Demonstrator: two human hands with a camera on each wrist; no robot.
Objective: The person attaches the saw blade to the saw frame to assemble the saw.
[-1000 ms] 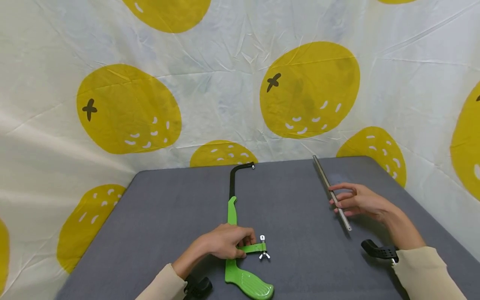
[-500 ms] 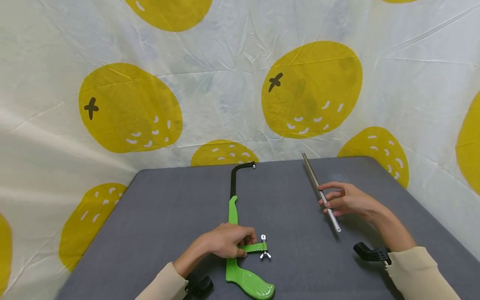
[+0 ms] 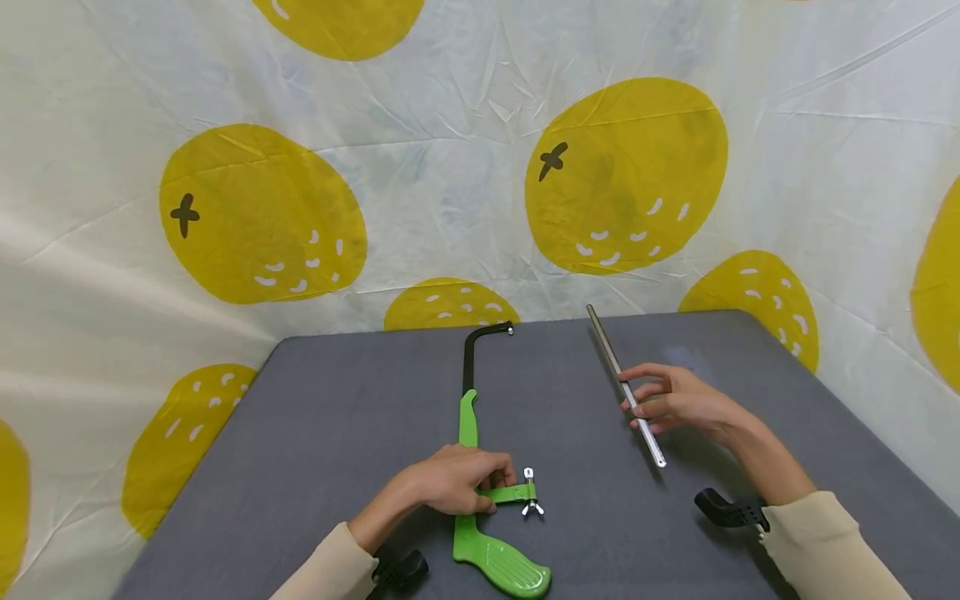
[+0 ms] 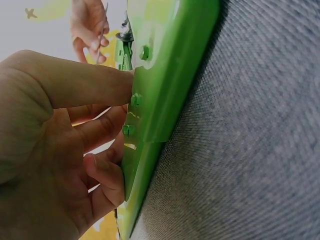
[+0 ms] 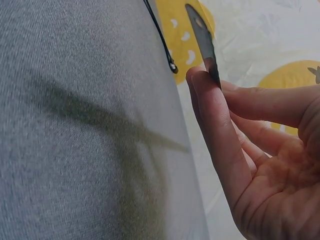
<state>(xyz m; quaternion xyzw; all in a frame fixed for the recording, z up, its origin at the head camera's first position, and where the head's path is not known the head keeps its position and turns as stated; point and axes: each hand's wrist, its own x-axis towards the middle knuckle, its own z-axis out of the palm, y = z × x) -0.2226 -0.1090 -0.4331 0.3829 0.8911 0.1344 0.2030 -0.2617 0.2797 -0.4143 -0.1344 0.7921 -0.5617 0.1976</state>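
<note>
A hacksaw frame (image 3: 468,423) with a green body and a black front arm lies on the grey table, its ridged handle toward me. My left hand (image 3: 452,482) grips it above the handle, beside the short green arm with a wing nut (image 3: 532,507). The left wrist view has thumb and fingers on the green metal (image 4: 167,65). Right of it, my right hand (image 3: 678,402) pinches a thin hacksaw blade (image 3: 606,340) between thumb and fingers, above the table and slanting away from me. The right wrist view shows a hole near the end of the blade (image 5: 202,37).
The grey tabletop (image 3: 337,417) reaches back to a white curtain (image 3: 442,192) with yellow fruit prints. Black wrist mounts (image 3: 727,510) stick out below both sleeves. Shadows of the right hand and blade fall on the cloth in the right wrist view.
My right hand has carried the blade left, closer to the hacksaw frame. The left hand keeps its hold and the frame stays in place.
</note>
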